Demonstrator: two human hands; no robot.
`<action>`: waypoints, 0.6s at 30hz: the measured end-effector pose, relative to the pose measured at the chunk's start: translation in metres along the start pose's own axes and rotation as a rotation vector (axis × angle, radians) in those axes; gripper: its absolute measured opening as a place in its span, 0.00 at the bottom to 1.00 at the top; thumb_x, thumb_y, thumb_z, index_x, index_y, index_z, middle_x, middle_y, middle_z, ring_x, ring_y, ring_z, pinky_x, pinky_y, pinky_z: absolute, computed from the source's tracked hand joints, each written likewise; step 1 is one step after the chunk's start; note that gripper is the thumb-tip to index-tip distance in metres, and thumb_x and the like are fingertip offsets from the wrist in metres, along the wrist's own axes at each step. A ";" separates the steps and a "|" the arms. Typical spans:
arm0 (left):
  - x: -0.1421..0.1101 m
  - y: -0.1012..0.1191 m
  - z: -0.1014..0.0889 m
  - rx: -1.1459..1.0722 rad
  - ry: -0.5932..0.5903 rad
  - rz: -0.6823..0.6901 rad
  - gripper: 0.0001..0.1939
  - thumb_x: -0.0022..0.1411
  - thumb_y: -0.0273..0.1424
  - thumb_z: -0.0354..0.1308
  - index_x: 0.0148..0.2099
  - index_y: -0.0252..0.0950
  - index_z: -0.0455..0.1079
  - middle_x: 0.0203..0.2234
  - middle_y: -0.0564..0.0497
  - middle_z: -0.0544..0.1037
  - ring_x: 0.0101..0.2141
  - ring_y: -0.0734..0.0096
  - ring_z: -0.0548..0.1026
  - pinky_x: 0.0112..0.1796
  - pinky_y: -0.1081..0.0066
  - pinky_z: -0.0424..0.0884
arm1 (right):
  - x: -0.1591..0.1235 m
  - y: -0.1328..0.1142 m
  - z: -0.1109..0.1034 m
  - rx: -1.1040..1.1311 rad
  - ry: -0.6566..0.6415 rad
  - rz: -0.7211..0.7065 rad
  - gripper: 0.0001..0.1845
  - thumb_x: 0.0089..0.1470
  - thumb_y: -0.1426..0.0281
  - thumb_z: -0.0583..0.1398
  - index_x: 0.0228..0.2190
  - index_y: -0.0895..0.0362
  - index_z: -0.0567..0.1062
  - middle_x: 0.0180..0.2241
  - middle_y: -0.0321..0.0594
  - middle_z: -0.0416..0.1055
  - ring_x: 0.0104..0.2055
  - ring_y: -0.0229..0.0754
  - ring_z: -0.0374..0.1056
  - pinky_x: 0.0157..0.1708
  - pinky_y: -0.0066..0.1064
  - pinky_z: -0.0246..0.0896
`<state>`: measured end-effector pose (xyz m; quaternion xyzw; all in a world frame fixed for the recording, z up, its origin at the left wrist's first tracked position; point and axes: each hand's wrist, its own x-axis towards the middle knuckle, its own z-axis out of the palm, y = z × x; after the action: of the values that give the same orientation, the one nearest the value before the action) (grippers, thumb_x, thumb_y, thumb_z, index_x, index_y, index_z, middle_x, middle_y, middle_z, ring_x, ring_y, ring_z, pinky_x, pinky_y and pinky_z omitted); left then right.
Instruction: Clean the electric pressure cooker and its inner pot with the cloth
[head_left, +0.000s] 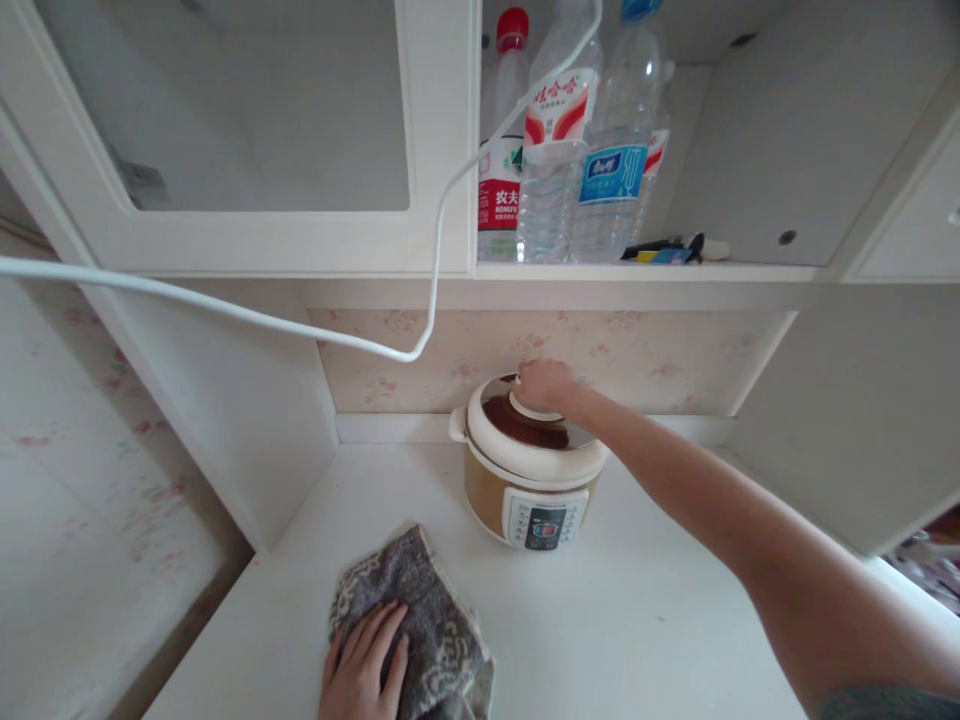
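Observation:
A white and gold electric pressure cooker [487, 490] stands on the white counter, its control panel facing me. My right hand [546, 386] reaches across from the right and is closed around the handle on top of its brown-and-white lid [517, 455]. The lid sits on the cooker body. In front and to the left, a grey patterned cloth [442, 620] lies crumpled on the counter. My left hand [367, 665] rests flat on this cloth, fingers apart.
Above the counter, several plastic bottles [551, 190] stand in an open cabinet, beside small dark items [675, 250]. A white cable [300, 325] hangs across the view from the left. Cabinet side panels [225, 400] flank the counter.

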<state>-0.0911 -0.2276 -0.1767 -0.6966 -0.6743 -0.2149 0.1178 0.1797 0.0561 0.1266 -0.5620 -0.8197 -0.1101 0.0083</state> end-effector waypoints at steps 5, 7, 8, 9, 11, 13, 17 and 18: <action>0.002 0.002 -0.003 -0.023 -0.032 -0.023 0.19 0.62 0.42 0.49 0.53 0.50 0.71 0.49 0.55 0.75 0.48 0.63 0.73 0.48 0.61 0.70 | -0.003 0.001 -0.002 -0.083 0.061 -0.096 0.25 0.58 0.58 0.47 0.45 0.60 0.74 0.45 0.56 0.72 0.46 0.56 0.69 0.44 0.42 0.62; 0.001 0.003 -0.003 -0.040 -0.054 -0.035 0.19 0.62 0.42 0.49 0.53 0.50 0.71 0.49 0.55 0.75 0.48 0.62 0.73 0.48 0.61 0.69 | -0.004 -0.001 -0.001 -0.070 0.067 -0.102 0.24 0.58 0.59 0.48 0.45 0.61 0.74 0.45 0.56 0.72 0.47 0.56 0.68 0.44 0.43 0.61; 0.001 0.003 -0.003 -0.052 -0.065 -0.046 0.19 0.62 0.42 0.49 0.53 0.50 0.71 0.49 0.55 0.75 0.48 0.62 0.73 0.48 0.60 0.69 | -0.004 -0.002 -0.001 -0.054 0.065 -0.088 0.24 0.58 0.60 0.48 0.46 0.61 0.74 0.45 0.56 0.72 0.48 0.56 0.68 0.45 0.43 0.61; 0.001 0.003 -0.003 -0.069 -0.077 -0.062 0.19 0.62 0.42 0.49 0.53 0.50 0.71 0.49 0.55 0.75 0.49 0.62 0.73 0.49 0.60 0.69 | -0.003 -0.004 0.000 -0.034 0.061 -0.066 0.24 0.58 0.61 0.49 0.46 0.61 0.74 0.46 0.57 0.71 0.48 0.56 0.67 0.45 0.43 0.61; 0.004 0.005 -0.007 -0.118 -0.115 -0.112 0.19 0.61 0.42 0.49 0.53 0.50 0.71 0.49 0.54 0.75 0.50 0.61 0.72 0.51 0.59 0.67 | -0.001 -0.008 0.002 -0.003 0.045 -0.011 0.23 0.58 0.61 0.49 0.46 0.62 0.74 0.46 0.58 0.71 0.49 0.55 0.67 0.46 0.43 0.60; 0.016 0.007 -0.019 -0.191 -0.182 -0.169 0.18 0.61 0.42 0.49 0.51 0.50 0.72 0.49 0.54 0.75 0.50 0.61 0.72 0.52 0.57 0.65 | 0.002 -0.011 0.005 0.007 0.027 0.025 0.24 0.58 0.61 0.50 0.46 0.63 0.74 0.46 0.61 0.71 0.49 0.55 0.68 0.46 0.43 0.61; 0.076 0.013 -0.060 -0.378 -0.227 -0.248 0.16 0.64 0.41 0.46 0.44 0.46 0.74 0.45 0.53 0.77 0.48 0.63 0.73 0.55 0.58 0.60 | 0.007 -0.016 0.010 0.014 0.012 0.059 0.25 0.57 0.61 0.51 0.46 0.65 0.74 0.44 0.64 0.71 0.48 0.56 0.68 0.45 0.42 0.62; 0.099 0.016 -0.070 -0.428 -0.191 -0.245 0.17 0.64 0.41 0.45 0.45 0.45 0.73 0.45 0.51 0.77 0.48 0.64 0.73 0.55 0.59 0.60 | 0.007 -0.016 0.010 0.016 0.012 0.063 0.25 0.57 0.61 0.51 0.47 0.66 0.74 0.44 0.64 0.71 0.48 0.56 0.68 0.45 0.42 0.62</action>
<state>-0.0851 -0.1731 -0.0675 -0.6359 -0.7009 -0.2986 -0.1235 0.1636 0.0595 0.1147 -0.5867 -0.8025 -0.1066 0.0213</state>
